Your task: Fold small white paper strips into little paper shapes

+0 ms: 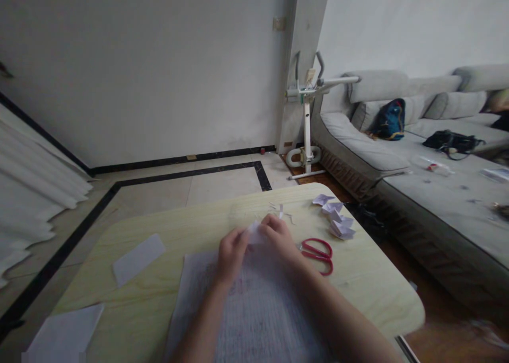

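Between my two hands is a small piece of folded white paper [256,235], its peak showing above the fingers. My left hand [231,251] pinches its left side, and my right hand [277,235] grips the right side. Below them lies a large printed sheet [258,310], partly covered by my forearms. Red-handled scissors [318,254] rest just right of my right wrist, their blades mostly hidden. Thin paper scraps [281,211] are scattered beyond my right hand. Several folded paper pieces [336,217] sit in a row near the table's right edge.
On the left of the wooden table [382,278] lie a white paper strip [138,259] and a stack of white paper [66,331]. Past the table stand an exercise machine [307,124] and a grey sofa [429,193] holding a blue backpack [392,120] and a black bag [451,142].
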The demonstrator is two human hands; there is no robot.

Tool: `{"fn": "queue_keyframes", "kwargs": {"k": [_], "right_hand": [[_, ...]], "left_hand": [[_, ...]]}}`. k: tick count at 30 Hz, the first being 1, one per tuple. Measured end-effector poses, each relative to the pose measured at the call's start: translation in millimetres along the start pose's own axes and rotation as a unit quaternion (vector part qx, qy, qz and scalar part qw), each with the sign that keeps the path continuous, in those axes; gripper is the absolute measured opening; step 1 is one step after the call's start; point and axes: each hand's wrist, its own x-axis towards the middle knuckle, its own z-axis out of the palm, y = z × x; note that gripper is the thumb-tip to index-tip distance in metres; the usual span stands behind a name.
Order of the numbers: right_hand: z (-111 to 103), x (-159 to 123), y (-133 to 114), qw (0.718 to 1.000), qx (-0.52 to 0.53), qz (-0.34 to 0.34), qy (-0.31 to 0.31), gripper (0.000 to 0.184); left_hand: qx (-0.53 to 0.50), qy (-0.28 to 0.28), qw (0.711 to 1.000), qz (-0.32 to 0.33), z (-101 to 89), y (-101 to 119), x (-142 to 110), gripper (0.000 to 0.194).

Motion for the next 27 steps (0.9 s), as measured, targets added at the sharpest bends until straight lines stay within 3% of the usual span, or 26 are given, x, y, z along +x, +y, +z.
{"fn": "queue_keyframes", "kwargs": {"k": [5, 14, 22, 27], "right_hand": [[2, 1, 1, 1.000, -0.008, -0.006, -0.009, 0.012], [1, 0, 4, 1.000, -0.005, -0.012, -0.012, 0.013], [5, 2, 4, 0.999, 0.009, -0.031, -0.039, 0.016], [5, 2, 11, 0.998, -0.018, -0.057, -0.027, 0.009]], "left_hand": [[0.014, 0.007, 1.000, 0.001, -0.2, -4, 2, 0.026], [0.059, -0.042, 0.997, 0.024, 1.6, -5, -1, 0.025], [0.001, 0.061, 0.998, -0.028, -5.3, -1, 6, 0.028], [0.004, 0.022, 1.000, -0.015, -7.1, -1, 7, 0.032]]}}
